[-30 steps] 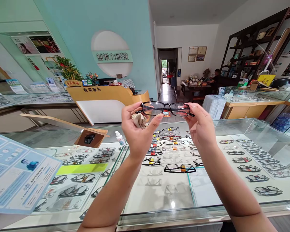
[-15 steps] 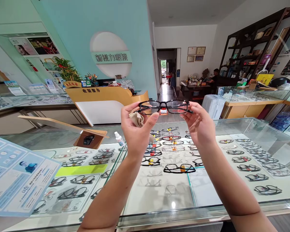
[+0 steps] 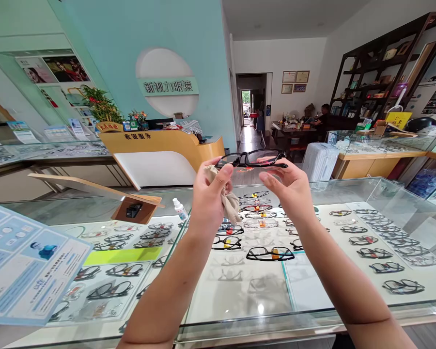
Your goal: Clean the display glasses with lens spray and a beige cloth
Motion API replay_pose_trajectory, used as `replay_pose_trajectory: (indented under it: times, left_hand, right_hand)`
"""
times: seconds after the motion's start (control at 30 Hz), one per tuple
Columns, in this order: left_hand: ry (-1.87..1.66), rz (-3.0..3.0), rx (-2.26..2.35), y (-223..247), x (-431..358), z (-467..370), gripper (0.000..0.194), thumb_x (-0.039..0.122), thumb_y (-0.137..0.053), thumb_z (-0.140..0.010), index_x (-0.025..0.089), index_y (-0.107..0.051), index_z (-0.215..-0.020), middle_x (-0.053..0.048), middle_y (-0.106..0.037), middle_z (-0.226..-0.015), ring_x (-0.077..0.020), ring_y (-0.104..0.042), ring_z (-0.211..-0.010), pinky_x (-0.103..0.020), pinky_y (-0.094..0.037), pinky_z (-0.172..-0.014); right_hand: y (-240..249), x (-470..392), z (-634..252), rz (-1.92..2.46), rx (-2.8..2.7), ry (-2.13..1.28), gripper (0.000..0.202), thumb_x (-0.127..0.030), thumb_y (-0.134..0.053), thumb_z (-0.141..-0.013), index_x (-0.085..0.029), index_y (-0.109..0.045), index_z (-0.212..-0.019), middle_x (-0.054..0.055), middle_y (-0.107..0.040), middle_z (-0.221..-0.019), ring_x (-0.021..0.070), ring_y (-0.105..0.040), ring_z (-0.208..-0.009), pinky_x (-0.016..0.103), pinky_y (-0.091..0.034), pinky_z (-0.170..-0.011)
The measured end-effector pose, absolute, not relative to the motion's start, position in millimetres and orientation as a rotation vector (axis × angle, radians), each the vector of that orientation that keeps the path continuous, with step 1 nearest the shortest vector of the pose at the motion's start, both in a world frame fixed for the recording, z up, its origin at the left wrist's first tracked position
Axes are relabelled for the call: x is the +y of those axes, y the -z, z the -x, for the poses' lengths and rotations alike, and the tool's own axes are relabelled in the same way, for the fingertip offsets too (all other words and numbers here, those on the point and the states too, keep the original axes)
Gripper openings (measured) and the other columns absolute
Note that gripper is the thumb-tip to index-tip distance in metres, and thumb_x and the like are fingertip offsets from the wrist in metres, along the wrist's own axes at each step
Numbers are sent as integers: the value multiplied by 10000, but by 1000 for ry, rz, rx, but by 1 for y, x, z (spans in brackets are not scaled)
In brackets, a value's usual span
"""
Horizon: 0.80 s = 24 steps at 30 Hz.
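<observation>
A pair of black-framed eyeglasses is held up above the glass display case, turned at an angle with its left side farther down the view's edge of my grip. My left hand pinches the left end of the frame between thumb and fingers. A beige cloth is tucked in that same hand and hangs below the fingers. On the other side, my right hand grips the right end, its fingers behind the lens and near the folded-back temple.
Beneath my hands the glass display case holds rows of eyeglasses. A white spray bottle and a tilted wooden stand are on the left, with a blue printed leaflet nearer. A person sits far back.
The eyeglasses have turned from facing squarely forward to an angle. My hands have drawn closer together, the left moving right. More of the cloth now hangs below my left hand.
</observation>
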State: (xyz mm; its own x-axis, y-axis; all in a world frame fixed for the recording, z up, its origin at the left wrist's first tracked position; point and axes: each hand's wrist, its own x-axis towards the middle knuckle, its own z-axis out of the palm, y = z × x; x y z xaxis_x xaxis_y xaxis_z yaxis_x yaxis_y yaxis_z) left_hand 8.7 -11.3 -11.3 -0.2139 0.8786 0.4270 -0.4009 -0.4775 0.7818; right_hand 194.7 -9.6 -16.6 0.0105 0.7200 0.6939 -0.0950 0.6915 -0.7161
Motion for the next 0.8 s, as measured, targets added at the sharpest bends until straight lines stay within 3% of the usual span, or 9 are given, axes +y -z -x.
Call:
replay_pose_trajectory:
  times: [0.1,0.3,0.43,0.63,0.8]
  left_hand:
    - [-1576,-1068,583,8,-10,-10,625,567,-1030,-695,210,-697,-1085,-39,-711,-980,-103,-546,-703,-240,-388,-534]
    - [-1136,-1058,519,8,-7,-13,506,642,-939,-737,201,-729,-868,-48,-666,-791,-113,-495,-613,-250,-371,-491]
    - [-1053,-1038,514,9,-6,-14,457,614,-905,-741,217,-722,-874,-41,-680,-769,-134,-529,-598,-266,-369,-494]
    - [-968,-979,527,8,-8,-15,549,623,-983,-635,206,-679,-821,1,-602,-698,-108,-494,-577,-238,-369,-494]
    - [-1019,-1194,601,12,-4,-17,607,772,-885,-741,216,-680,-870,-26,-617,-737,-132,-527,-593,-264,-380,-486]
  right_hand:
    - [16,-12,-193,506,-1524,-513,189,-370,-873,-939,-321,-847,-1119,45,-824,-1273,269,-735,-1253,509,-556,-1132]
    - [15,-20,-192,493,-1560,-381,103,-345,-857,-973,-392,-876,-1062,16,-839,-1287,287,-730,-1298,556,-537,-1195]
    - [10,-25,-192,486,-1600,-353,140,-312,-874,-947,-409,-897,-1045,8,-864,-1260,302,-742,-1274,578,-546,-1181]
    - [9,-24,-193,434,-1610,-364,146,-300,-885,-941,-410,-912,-1033,10,-877,-1247,296,-749,-1277,558,-560,-1163]
    - [12,-24,-194,435,-1564,-405,162,-288,-873,-958,-423,-911,-1039,-3,-876,-1208,279,-765,-1232,547,-574,-1153]
